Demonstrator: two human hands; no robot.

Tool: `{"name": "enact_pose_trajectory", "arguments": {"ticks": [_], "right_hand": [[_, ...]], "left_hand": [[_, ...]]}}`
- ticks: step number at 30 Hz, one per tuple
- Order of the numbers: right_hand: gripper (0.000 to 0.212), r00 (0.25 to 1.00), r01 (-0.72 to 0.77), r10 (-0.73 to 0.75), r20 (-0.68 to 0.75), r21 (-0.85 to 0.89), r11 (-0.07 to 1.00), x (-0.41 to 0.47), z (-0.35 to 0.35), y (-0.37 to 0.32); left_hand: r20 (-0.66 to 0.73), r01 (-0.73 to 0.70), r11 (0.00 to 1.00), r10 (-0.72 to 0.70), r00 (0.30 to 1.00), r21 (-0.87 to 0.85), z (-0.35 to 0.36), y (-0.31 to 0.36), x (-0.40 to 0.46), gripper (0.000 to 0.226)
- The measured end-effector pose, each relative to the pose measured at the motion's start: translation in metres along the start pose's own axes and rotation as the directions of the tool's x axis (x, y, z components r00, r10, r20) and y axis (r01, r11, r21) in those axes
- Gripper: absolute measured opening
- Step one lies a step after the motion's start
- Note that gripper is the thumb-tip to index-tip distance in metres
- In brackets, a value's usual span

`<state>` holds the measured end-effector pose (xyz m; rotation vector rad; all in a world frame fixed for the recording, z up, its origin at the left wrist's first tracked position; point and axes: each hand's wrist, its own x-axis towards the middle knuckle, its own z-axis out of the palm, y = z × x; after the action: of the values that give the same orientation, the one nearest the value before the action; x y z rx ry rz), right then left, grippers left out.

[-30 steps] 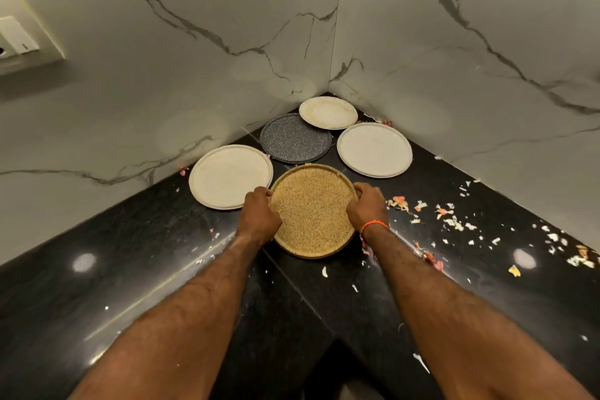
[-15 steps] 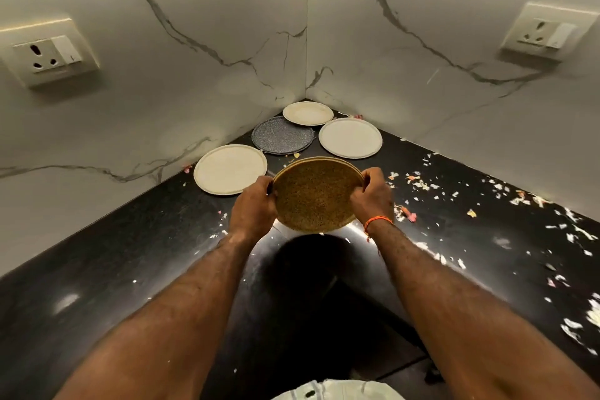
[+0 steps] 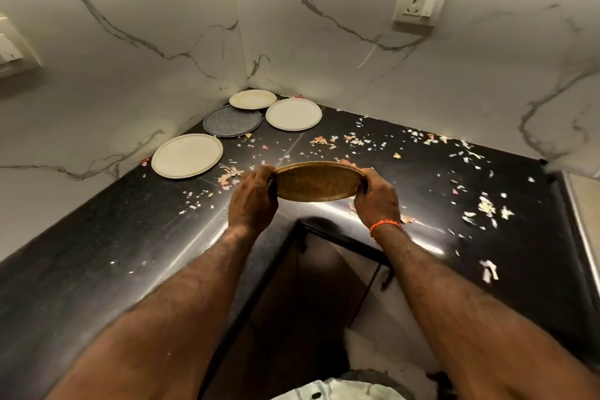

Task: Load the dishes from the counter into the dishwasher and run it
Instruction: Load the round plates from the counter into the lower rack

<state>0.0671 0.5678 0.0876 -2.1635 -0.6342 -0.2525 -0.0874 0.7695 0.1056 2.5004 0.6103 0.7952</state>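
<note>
Scraps (image 3: 357, 140) litter black counter (image 3: 97, 253) — marble walls (image 3: 130, 26) behind.

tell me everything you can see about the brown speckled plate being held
The round, golden-brown speckled plate has a shallow raised rim and looks like glazed ceramic. It is lifted off the black stone counter, tilted so that its face shows, above the counter's front edge. The left hand grips its left rim, the right hand its right rim. Nothing lies on it.

Glossy black stone counter (image 3: 97, 253); veined, polished marble-look walls (image 3: 146, 26); rough speckled tan plate (image 3: 319, 182); matt cream plate (image 3: 186, 156).
</note>
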Motion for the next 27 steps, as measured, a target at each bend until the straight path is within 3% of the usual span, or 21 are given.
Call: {"name": "enact_pose_trajectory", "arguments": {"ticks": [4,10,16,27], "right_hand": [[0.011,0.997,-0.077,0.078,0.004,-0.099,0.992,-0.022,-0.042,0.029],[0.006,0.982,-0.189,0.188,-0.026,-0.221,0.957,-0.062,-0.109,0.074],[0.007,0.945,-0.326,0.306,-0.118,-0.255,0.91,-0.105,-0.177,0.124],[0.012,0.827,-0.56,0.529,-0.189,-0.205,0.803,-0.216,-0.283,0.201]], "left_hand": [[0.085,-0.058,0.997,0.062,0.994,-0.056,0.021,0.033,-0.018,0.023],[0.278,-0.085,0.992,0.107,0.955,-0.091,0.062,0.096,-0.04,0.034],[0.33,-0.226,0.955,0.28,0.902,-0.194,0.102,0.165,-0.07,0.031],[0.501,-0.389,0.864,0.503,0.704,-0.32,0.164,0.286,-0.144,0.027]]}}
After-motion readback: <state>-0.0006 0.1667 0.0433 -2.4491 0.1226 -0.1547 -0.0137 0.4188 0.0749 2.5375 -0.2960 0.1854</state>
